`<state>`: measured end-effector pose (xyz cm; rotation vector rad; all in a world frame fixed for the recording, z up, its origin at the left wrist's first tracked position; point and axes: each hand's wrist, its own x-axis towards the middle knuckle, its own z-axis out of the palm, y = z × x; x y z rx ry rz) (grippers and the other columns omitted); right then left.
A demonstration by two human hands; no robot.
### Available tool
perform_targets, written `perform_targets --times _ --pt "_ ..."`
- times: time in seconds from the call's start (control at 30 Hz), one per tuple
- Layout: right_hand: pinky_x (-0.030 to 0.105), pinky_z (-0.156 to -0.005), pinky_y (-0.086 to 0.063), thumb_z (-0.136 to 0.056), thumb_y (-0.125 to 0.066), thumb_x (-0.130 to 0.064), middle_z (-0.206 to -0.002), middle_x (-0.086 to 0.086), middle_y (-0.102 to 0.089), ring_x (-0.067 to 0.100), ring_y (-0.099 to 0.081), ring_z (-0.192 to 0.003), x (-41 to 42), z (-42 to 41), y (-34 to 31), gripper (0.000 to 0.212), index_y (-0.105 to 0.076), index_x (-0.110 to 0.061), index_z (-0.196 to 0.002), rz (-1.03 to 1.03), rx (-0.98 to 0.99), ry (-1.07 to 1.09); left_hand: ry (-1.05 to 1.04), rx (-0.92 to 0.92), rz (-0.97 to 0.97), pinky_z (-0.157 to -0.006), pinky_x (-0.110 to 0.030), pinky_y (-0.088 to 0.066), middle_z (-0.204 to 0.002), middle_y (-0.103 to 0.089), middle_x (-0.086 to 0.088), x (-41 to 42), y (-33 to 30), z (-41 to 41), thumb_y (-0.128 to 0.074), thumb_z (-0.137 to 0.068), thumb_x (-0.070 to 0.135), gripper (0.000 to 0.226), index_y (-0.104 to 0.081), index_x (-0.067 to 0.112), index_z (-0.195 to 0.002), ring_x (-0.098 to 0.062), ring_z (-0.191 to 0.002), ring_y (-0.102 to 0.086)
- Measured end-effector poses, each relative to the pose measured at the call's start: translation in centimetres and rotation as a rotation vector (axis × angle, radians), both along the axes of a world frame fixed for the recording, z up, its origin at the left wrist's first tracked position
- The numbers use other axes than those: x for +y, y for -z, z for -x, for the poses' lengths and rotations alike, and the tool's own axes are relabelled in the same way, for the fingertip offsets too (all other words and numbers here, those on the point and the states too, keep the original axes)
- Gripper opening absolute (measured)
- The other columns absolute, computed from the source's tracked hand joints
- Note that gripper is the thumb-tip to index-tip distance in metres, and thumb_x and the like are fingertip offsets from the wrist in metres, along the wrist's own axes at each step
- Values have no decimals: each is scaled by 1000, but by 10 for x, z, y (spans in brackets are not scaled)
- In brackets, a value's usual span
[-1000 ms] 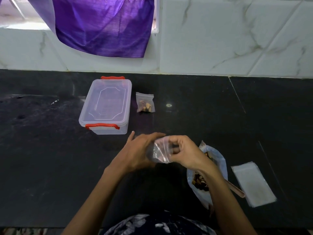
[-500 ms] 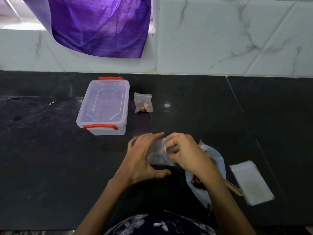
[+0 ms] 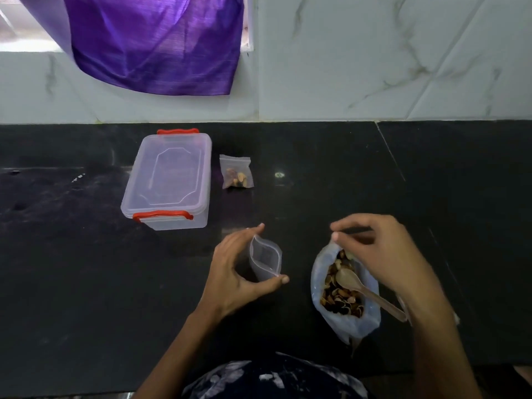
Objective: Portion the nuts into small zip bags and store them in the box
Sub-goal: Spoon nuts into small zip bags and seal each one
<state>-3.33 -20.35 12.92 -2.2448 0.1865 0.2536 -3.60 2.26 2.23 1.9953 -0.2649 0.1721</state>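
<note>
From the head view, the left hand [image 3: 233, 272] holds a small clear zip bag [image 3: 264, 259] upright above the black stone bench [image 3: 72, 269], forefinger at one end of the mouth and thumb at the other, so the thin plastic bows open into a lens shape; this grip is grasping the bag. The right hand [image 3: 383, 251] hovers over the large translucent plastic bag of mixed nuts [image 3: 344, 298], its fingers curled (whether they pinch a nut or the bag's edge cannot be told). A pale wooden spoon [image 3: 365, 289] lies with its bowl on the brown, glossy nuts and its handle across the bag's rim. Farther back stands the clear rectangular plastic box with red clips [image 3: 169, 180], lid on, and just beside it to the right a small filled zip bag [image 3: 236, 175] lies flat on the bench. A purple, shiny cloth [image 3: 155, 41] hangs over the marbled white wall tiles [image 3: 388, 59].

Half a second ago both hands worked the small bag together; now the right has left it and moved over the nuts, uncovering the spoon.
</note>
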Motion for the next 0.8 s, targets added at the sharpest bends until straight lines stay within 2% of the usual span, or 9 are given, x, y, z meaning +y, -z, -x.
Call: perform_targets --times 0.07,0.17,0.23,0.37,0.43,0.5,0.57,0.67,0.8 --pt "17 -75 -42 -89 -60 -27 -109 -14 -60 3 -55 -100 -22 11 2 29 -58 -31 -117 167 122 27 18 33 10 -101 -49 -44 -131 -54 18 -4 1 1 -81 -56 59 90 -43 39 -135 -10 -123 -52" --pt "27 -83 -43 -90 -56 -40 -131 -2 -52 13 -53 -110 -44 31 11 49 -40 -30 -136 403 423 -12 41 57 22 -101 -49 -44 -127 -58 15 -12 1 3 -84 -57 52 95 -40 35 -139 -10 -121 -54" --pt "25 -80 -43 -90 -55 -42 -128 0 -54 13 -54 -106 -46 44 19 53 -36 -31 -139 418 522 -41 64 66 34 -101 -49 -44 -127 -59 13 -17 3 5 -84 -58 50 91 -42 34 -137 -13 -121 -55" --pt "19 -63 -41 -90 -59 -33 -84 -10 -61 5 -56 -78 -42 66 41 39 -52 -30 -128 293 348 86 116 89 31 -99 -46 -46 -128 -59 10 -24 4 8 -84 -58 48 82 -49 31 -131 -18 -120 -55" --pt "14 -58 -40 -89 -61 -27 -75 -12 -61 2 -57 -72 -38 72 45 21 -64 -24 -110 251 213 182 142 90 35 -98 -34 -48 -124 -61 11 -29 -1 9 -84 -58 45 76 -53 27 -126 -11 -117 -57" --pt "9 -56 -38 -88 -63 -22 -75 -16 -61 -2 -59 -74 -36 74 43 6 -68 -22 -92 208 95 259 178 88 55 -91 -17 -47 -118 -63 13 -34 -7 9 -82 -59 42 70 -56 22 -121 -2 -110 -60" --pt "7 -55 -39 -87 -65 -22 -78 -17 -61 -6 -57 -73 -37 72 36 4 -69 -22 -88 202 -3 278 212 101 63 -85 -11 -46 -114 -64 16 -38 -11 12 -82 -59 41 67 -58 19 -118 -1 -105 -61" --pt "8 -60 -38 -90 -59 -25 -92 -9 -58 1 -55 -77 -42 64 28 14 -69 -22 -101 290 -70 197 245 143 78 -79 -9 -47 -109 -65 15 -42 -11 18 -82 -59 38 62 -58 21 -114 -3 -99 -64" --pt "11 -62 -39 -94 -51 -23 -97 -7 -53 5 -52 -77 -44 52 20 22 -66 -21 -110 413 47 -72 262 228 115 -71 -12 -49 -95 -67 14 -48 -8 28 -81 -60 32 51 -59 25 -105 -5 -87 -67"
